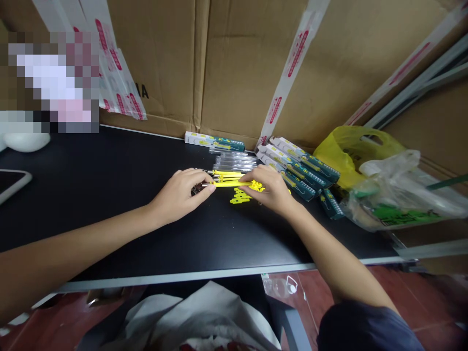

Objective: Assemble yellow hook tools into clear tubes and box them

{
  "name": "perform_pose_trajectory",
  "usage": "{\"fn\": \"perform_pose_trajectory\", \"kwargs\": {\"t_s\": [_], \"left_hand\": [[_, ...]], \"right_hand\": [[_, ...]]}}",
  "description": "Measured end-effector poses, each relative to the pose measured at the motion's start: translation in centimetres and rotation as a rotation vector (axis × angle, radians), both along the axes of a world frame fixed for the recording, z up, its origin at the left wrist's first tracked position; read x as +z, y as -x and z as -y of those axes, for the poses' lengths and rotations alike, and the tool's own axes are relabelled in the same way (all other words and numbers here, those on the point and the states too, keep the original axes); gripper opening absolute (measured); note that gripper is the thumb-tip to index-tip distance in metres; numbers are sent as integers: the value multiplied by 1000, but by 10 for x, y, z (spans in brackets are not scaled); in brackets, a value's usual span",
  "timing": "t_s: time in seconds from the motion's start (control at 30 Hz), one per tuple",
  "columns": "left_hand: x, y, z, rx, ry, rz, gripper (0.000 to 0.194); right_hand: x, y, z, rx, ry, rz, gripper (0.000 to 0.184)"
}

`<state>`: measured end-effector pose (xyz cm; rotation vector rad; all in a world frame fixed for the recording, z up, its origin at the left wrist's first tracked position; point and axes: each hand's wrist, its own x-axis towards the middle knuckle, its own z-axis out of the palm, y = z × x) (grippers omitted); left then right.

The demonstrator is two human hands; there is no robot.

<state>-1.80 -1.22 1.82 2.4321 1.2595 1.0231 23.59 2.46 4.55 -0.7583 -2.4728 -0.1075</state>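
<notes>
A slim yellow pen-like stick (227, 184) with a silver end is held level above the black table. My left hand (181, 192) pinches it at the silver end, and my right hand (270, 190) grips the other end between thumb and fingers. Small yellow clip-like pieces (240, 196) lie under and beside my right hand, partly hidden by it. Just behind the held stick are several more yellow sticks (228, 174) with dark metallic ends. Beyond them lies a row of clear plastic tubes (236, 161).
Several white and green printed boxes (302, 168) are piled to the right, with a single box (214, 141) at the back. Yellow (340, 151) and clear plastic bags (398, 190) sit at the far right. Large cardboard (248, 63) stands behind the table (120, 243). A white-edged device (12, 183) is at left.
</notes>
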Motion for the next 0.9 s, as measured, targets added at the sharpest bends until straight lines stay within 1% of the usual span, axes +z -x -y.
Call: {"fn": "perform_pose_trajectory", "kwargs": {"t_s": [0.07,0.17,0.27,0.33,0.4,0.47,0.5,0.57,0.63,0.7,0.77,0.9], "left_hand": [[1,2,-1,-7,10,-15,21],[-2,4,-1,-20,-80,-135,17],[-6,3,1,-76,-158,-236,25],[-9,2,1,-122,-136,-245,25],[-10,1,1,-128,-98,-216,25],[-11,2,0,-102,-74,-188,26],[-12,2,-1,-89,-67,-179,26],[-12,3,-2,-78,-55,-170,26],[-11,4,-1,-76,-41,-174,26],[-11,4,0,-81,-30,-191,28],[-10,5,1,-88,-28,-212,29],[-10,5,2,-86,-39,-234,30]], "right_hand": [[1,-3,-1,33,19,-47,10],[-3,3,3,57,24,-43,10],[-8,11,10,61,44,-32,12],[-6,12,10,81,81,-32,12],[2,5,7,79,134,-17,15],[12,-7,0,2,189,-11,26],[17,-15,-5,-49,212,-3,24],[24,-30,-13,-180,216,38,14],[26,-42,-18,-273,233,134,11],[24,-48,-21,-300,266,225,12],[20,-49,-21,-286,282,287,16],[11,-41,-18,-245,242,360,25]]}}
